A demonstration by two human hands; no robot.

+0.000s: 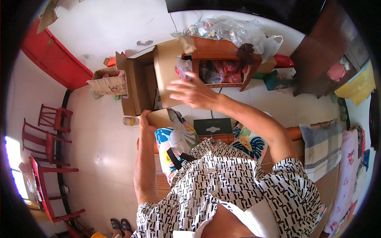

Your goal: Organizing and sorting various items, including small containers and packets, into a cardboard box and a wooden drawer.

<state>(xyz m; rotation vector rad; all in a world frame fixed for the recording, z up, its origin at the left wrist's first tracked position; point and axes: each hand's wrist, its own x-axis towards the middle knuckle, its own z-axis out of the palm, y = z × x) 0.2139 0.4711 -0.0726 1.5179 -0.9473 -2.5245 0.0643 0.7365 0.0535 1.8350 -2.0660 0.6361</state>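
A large brown cardboard box point(138, 80) stands on the floor in front of me with its flaps up. My left hand point(145, 121) is closed around the edge of a cardboard flap point(160, 117) on the near side of this box, beside my left knee. My right hand point(193, 92), slightly blurred, holds nothing, and its fingers are spread. It is over or just in front of the tall right flap point(168, 65); whether it touches is unclear. A small dark and white item point(157, 99) shows inside the box, partly hidden by that flap.
A dark green box point(212, 126) bearing writing lies between my knees. A smaller cardboard carton point(108, 81) stands left of the large one. Behind are a wooden cabinet point(220, 47) with plastic bags point(229, 29) on top. Red chairs point(61, 119) line the left wall; a jar point(128, 121) stands nearby.
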